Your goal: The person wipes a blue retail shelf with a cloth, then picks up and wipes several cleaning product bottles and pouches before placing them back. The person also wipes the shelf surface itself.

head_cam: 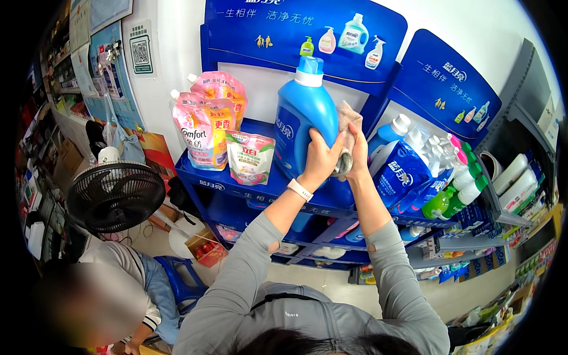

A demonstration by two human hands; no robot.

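Observation:
A large blue plastic laundry detergent bottle [284, 128] with a translucent blue cap and white collar stands on the blue display shelf's top [208, 177], tilted slightly in the fisheye view. My left hand [321, 157] is closed around the handle side of the bottle, with a pale band on the wrist. Bunched in my right hand [358, 151] is a beige-grey cloth [348, 117], which lies against the bottle's right side. Part of the cloth shows between my two hands. The bottle's lower right part is hidden behind my left hand and forearm.
Pink refill pouches [206, 137] and a smaller white-green pouch [250, 157] stand left of the bottle. Blue detergent packs [395, 173] and several bottles crowd the right side. A black fan [116, 195] and a seated person [115, 266] are at left, near a blue stool [182, 279].

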